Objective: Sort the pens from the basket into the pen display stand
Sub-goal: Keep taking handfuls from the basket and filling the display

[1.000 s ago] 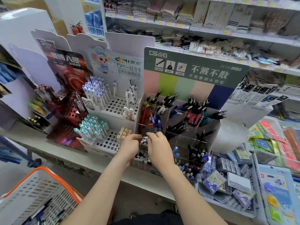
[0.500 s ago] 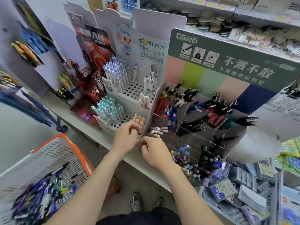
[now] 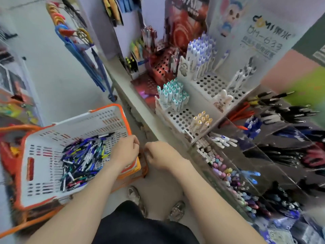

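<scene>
A white basket with an orange rim point(image 3: 105, 110) stands on the floor at lower left, and a heap of mixed pens point(image 3: 82, 159) lies in it. The clear compartment pen display stand point(image 3: 233, 125) sits on the shelf at right, with black, blue and red pens in its cells. My left hand point(image 3: 124, 152) hovers over the basket's right edge, fingers loosely curled, nothing seen in it. My right hand point(image 3: 160, 155) is just beside it, between basket and shelf, also loosely curled and empty. Neither hand touches the stand.
White perforated stands point(image 3: 179, 118) with teal-capped, purple-capped and yellow-capped pens stand left of the clear one. A red stand point(image 3: 158, 67) is further back. Erasers and small pens point(image 3: 221, 166) fill the front cells. The shelf edge point(image 3: 140, 110) runs diagonally. My shoes point(image 3: 175, 210) are below.
Both hands have drawn back from the front cells of the display stand, down and left to the basket. My view has swung down toward the floor and basket.
</scene>
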Motion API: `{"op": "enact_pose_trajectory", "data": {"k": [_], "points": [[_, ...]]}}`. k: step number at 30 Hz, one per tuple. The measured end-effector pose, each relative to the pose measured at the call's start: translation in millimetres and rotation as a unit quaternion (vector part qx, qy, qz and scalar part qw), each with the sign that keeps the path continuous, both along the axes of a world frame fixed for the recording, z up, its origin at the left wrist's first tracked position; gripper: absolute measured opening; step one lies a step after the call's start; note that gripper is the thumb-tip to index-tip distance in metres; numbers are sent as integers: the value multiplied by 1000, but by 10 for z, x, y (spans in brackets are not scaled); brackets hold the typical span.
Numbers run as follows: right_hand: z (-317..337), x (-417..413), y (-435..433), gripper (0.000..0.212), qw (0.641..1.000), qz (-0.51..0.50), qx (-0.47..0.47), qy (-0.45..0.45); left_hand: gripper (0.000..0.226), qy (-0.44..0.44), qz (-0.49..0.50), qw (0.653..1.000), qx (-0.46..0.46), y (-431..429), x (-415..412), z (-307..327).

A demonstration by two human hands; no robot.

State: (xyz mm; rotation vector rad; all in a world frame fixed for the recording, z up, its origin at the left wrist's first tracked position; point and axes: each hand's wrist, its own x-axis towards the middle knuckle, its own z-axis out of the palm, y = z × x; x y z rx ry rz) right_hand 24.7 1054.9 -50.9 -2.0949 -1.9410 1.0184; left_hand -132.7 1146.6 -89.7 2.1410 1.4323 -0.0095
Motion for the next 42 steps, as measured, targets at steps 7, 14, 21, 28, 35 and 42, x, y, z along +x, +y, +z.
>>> {"op": "enact_pose_trajectory", "data": {"k": [7,14,21,28,35,42], "points": [[-281,-818,742,29,995,73,35,-54,18,93,-7,992,-88,544,-1035,-402],[-803,-1566,1341,13,980,151,-61,-118,18,120,46,977,-170,1026,-1955,-996],[-1492,-1881,1707,19,967,148,-127,-165,17,131,57,968,-206,1309,-2391,-1388],[-2125,-1834,1796,101,947,67,-205,-237,68,145,65,970,-184,1508,-2473,-1848],[-2381,-2011,1763,117,925,124,-207,-295,91,131,120,974,-143,1546,-2344,-2079],[-2570,-2171,1796,68,944,122,-161,-261,83,177,152,961,-148,1641,-2323,-2069]]}}
